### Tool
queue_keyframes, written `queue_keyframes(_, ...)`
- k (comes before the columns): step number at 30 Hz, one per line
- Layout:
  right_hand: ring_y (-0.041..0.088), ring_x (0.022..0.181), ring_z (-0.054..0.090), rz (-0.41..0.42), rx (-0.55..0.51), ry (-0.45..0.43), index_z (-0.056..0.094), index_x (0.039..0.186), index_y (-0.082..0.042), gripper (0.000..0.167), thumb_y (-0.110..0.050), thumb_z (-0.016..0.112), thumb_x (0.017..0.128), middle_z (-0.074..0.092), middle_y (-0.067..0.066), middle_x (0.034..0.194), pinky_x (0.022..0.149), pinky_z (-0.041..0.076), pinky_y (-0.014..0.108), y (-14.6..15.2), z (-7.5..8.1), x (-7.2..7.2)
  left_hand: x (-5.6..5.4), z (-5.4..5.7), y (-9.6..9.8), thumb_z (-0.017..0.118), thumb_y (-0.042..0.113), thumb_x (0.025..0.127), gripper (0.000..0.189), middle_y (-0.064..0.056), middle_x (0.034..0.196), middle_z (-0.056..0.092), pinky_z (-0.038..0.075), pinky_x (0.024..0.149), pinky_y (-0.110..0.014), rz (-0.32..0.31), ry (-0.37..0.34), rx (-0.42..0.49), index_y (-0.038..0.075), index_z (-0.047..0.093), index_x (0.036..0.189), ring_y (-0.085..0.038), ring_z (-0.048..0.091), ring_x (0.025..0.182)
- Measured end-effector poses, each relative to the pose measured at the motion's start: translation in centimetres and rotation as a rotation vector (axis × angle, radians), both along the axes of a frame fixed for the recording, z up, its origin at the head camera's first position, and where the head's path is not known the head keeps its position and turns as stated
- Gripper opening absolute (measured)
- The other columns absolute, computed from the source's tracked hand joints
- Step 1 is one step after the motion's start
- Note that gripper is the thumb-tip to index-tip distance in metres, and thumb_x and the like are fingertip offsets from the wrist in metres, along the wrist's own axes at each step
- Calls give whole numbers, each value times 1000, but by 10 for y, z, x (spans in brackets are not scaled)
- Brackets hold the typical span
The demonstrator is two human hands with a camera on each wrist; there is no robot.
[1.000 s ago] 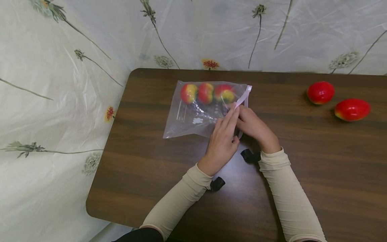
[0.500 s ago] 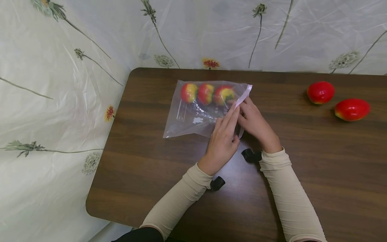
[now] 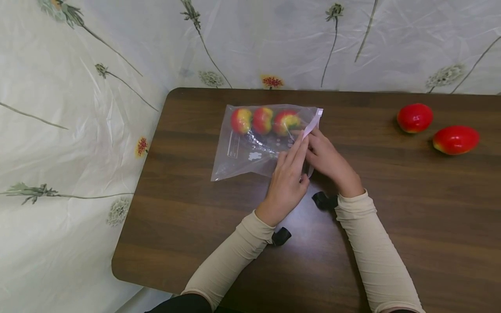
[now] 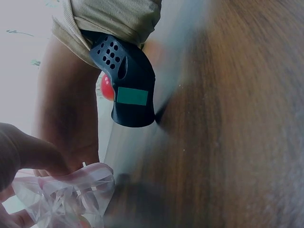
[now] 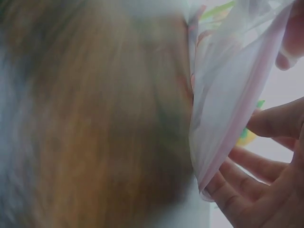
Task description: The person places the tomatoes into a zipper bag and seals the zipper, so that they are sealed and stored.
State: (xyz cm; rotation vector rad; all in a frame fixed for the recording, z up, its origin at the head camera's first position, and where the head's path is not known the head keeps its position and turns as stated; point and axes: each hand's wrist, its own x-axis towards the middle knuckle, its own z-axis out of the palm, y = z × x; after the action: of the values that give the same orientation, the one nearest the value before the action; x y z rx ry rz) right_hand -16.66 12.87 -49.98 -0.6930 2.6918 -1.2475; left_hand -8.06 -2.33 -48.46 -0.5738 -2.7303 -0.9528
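A clear zip bag [image 3: 244,163] with a pink seal strip lies on the table, its mouth facing right. Inside, along the far side, sit three red-and-yellow fruits [image 3: 262,121]. My left hand [image 3: 284,184] holds the bag's mouth near the middle of the strip; the left wrist view shows its fingers gripping the plastic. My right hand [image 3: 330,161] reaches into the mouth, fingertips beside the rightmost fruit. In the right wrist view its fingers [image 5: 242,183] are spread and pass behind the pink strip, the thumb apart from them. The strip hides some of the fingertips.
Two glossy red fruits, one rounder [image 3: 415,118] and one longer [image 3: 455,140], lie at the right on the brown wooden table [image 3: 176,217]. Both wrists wear black cameras [image 3: 325,201]. A flower-printed sheet [image 3: 78,143] hangs behind and along the table's left side.
The rightmost fruit in the bag has turned and shows more yellow. My right hand has shifted slightly deeper along the mouth. The bag sits a little further left; my left hand keeps its hold.
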Motion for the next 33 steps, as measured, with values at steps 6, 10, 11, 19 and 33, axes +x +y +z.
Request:
queue_keyframes(6,43,129,53,-16,3,-14,61,139,3,40,-4,57,100,51,28,146,113,40,62,3,0,-1,0,0,1,72,-3,82,92,-2,173,23,47,91,-31,2,-7,-2,9,29,163,-24,51,112)
queue_keyframes(10,44,130,53,-16,13,-13,61,138,5,39,-3,57,100,51,29,146,113,40,63,4,1,-1,0,-1,1,73,-3,82,92,-3,173,25,47,91,-31,5,-5,-3,10,30,163,-24,51,111)
queue_keyframes(11,45,130,53,-18,18,-18,60,139,5,40,-4,57,100,50,29,147,113,40,64,5,2,-1,0,-1,1,73,-3,82,93,-3,173,25,47,91,-31,6,-4,-4,10,30,163,-24,51,111)
queue_keyframes(19,46,132,52,-31,35,-41,57,142,5,43,-4,57,100,47,28,151,113,39,65,6,5,0,0,-2,1,73,-2,82,95,0,174,20,48,90,-30,6,-3,2,12,26,164,-24,51,111)
queue_keyframes(33,44,123,56,-34,39,-38,57,141,3,42,-6,59,101,51,27,147,107,45,65,9,10,1,0,-2,1,74,0,85,99,0,174,19,49,90,-31,4,-17,10,15,20,166,-24,51,114)
